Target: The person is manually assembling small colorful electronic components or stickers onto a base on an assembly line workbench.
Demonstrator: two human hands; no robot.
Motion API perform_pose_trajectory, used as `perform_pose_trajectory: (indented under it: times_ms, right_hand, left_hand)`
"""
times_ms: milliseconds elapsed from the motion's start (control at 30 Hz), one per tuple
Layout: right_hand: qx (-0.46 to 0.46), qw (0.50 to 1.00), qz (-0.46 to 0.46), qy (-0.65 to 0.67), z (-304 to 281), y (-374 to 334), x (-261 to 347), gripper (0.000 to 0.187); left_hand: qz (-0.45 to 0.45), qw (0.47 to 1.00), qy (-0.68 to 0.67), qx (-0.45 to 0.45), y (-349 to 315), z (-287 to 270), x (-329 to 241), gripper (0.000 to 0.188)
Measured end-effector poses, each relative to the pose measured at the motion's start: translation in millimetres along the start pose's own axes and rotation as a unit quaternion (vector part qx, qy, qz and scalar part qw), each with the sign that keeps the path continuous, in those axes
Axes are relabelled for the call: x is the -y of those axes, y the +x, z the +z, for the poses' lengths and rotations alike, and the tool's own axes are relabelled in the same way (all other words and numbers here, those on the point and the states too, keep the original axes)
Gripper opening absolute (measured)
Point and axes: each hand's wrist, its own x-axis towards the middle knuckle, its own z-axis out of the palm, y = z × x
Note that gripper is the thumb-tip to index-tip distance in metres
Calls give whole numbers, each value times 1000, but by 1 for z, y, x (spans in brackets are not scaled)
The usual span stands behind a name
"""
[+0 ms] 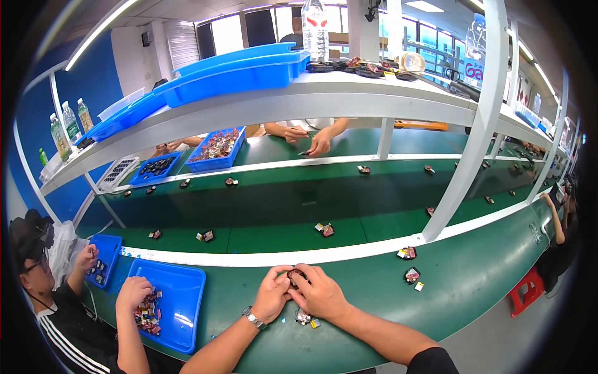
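Observation:
My left hand [272, 295], with a metal-banded watch [253, 318] at its wrist, and my right hand [322, 293] meet over the near green bench. Between them they grip a small dark electronic module [296, 275] with a reddish inside, mostly covered by my fingers. Just below my right hand another small module [303, 316] lies on the bench, with a yellow and white tab beside it. Two similar pieces, an upper module [407, 252] and a lower module [411, 275], lie farther right.
Beyond a white rail, a green conveyor belt [280, 212] carries scattered modules. A co-worker's hand [134, 293] reaches into a blue tray [187, 311] of small parts at left. White shelf posts [470, 124] rise ahead. Across the belt are another person's hands [319, 142] and a filled blue tray [215, 163].

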Motion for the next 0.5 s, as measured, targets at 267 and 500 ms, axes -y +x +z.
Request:
perform_pose_trajectory:
  times_ms: [267, 500]
  right_hand:
    - [-79, 993, 80, -29, 13, 25, -82, 20]
    - [-53, 937, 311, -147, -9, 16, -185, 35]
  left_hand:
    - [100, 995, 19, -9, 0, -5, -10, 48]
    - [124, 987, 67, -74, 10, -13, -6, 24]
